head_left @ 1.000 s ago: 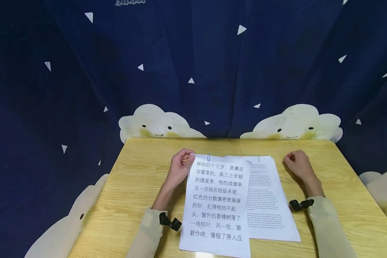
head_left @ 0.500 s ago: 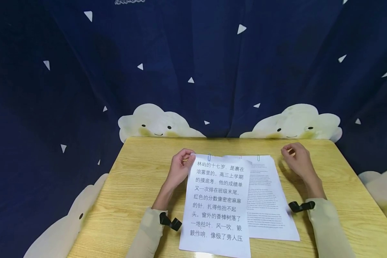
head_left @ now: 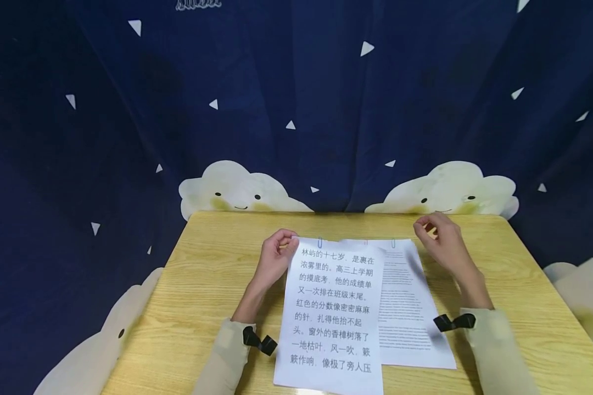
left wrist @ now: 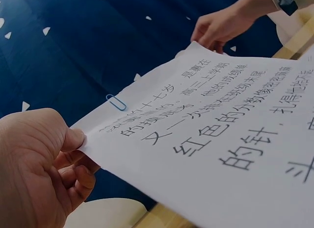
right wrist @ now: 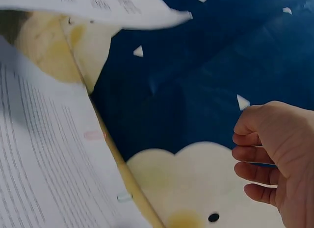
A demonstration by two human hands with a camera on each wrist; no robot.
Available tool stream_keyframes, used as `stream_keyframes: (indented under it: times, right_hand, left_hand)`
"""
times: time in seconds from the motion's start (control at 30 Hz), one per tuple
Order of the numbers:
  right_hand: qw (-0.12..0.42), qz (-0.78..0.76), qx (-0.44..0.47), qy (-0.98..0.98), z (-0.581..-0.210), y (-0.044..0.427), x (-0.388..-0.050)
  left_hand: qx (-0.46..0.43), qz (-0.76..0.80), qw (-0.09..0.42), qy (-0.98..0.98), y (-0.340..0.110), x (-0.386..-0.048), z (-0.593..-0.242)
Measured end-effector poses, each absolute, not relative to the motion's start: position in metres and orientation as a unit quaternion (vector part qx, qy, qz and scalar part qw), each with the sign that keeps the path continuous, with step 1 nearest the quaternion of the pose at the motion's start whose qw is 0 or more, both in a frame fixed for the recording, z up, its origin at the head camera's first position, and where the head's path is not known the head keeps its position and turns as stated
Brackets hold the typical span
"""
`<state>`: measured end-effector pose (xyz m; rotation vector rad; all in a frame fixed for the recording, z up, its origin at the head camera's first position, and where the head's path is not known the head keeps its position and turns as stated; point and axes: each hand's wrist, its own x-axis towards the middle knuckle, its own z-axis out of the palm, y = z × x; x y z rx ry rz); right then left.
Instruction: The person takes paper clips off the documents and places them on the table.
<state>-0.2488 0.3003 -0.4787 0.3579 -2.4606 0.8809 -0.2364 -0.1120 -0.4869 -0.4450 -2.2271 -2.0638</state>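
My left hand (head_left: pixel 274 260) pinches the upper left corner of a white paper sheet (head_left: pixel 332 323) with large printed Chinese characters. It is raised off the table, and a blue paper clip (left wrist: pixel 117 102) sits on its top edge. Beneath and to the right lies a second paper (head_left: pixel 411 321) with small dense print, partly covered. A pink paper clip (right wrist: pixel 94 135) and a green paper clip (right wrist: pixel 124 197) are on its top edge. My right hand (head_left: pixel 443 240) hovers just right of that paper's upper right corner, fingers loosely curled, holding nothing.
The wooden table (head_left: pixel 202 307) carries the papers; its far edge meets a dark blue curtain (head_left: pixel 296 99) with white triangles and smiling clouds. Each wrist wears a black strap (head_left: pixel 259 341) near a light sleeve (head_left: pixel 499 351).
My right hand has lifted from the table and moved left, closer to the papers, its fingers loosening a little. My left hand keeps its pinch on the sheet almost unmoved.
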Motion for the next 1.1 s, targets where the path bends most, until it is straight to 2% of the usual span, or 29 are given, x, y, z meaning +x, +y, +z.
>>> stream_keyframes:
  times: [0.53, 1.1]
  right_hand:
    - [0.268, 0.314, 0.211, -0.886, -0.460, 0.259, -0.234]
    - [0.245, 0.312, 0.245, -0.885, -0.456, 0.237, -0.226]
  left_hand:
    - [-0.156, -0.675, 0.033, -0.720, -0.110, -0.237, -0.490]
    - [-0.168, -0.680, 0.021, -0.714, -0.105, -0.235, -0.492]
